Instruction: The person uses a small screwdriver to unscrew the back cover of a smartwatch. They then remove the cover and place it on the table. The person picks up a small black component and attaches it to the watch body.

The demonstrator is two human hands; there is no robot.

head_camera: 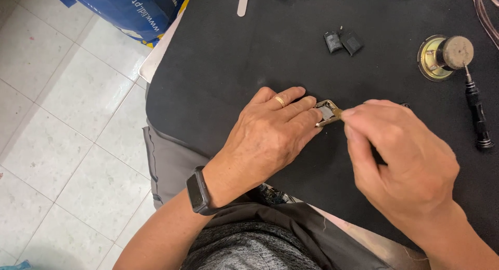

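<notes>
My left hand (270, 135), with a gold ring and a dark wrist band, lies flat on the black mat (223, 62) and pins a small gold-rimmed rectangular part (328, 112) with its fingertips. My right hand (400, 155) comes in from the right with thumb and forefinger pinched at that part's right edge. Whether a thin tool sits in the pinch is hidden. Most of the part is covered by my fingers.
Two small dark rectangular pieces (343, 42) lie farther back on the mat. A round brass-coloured magnet disc with a grey cap (444, 55) sits at right, a black screwdriver (475, 111) beside it. A flat pale strip (243, 2) lies at the top. Blue bag (130, 10) and tiled floor at left.
</notes>
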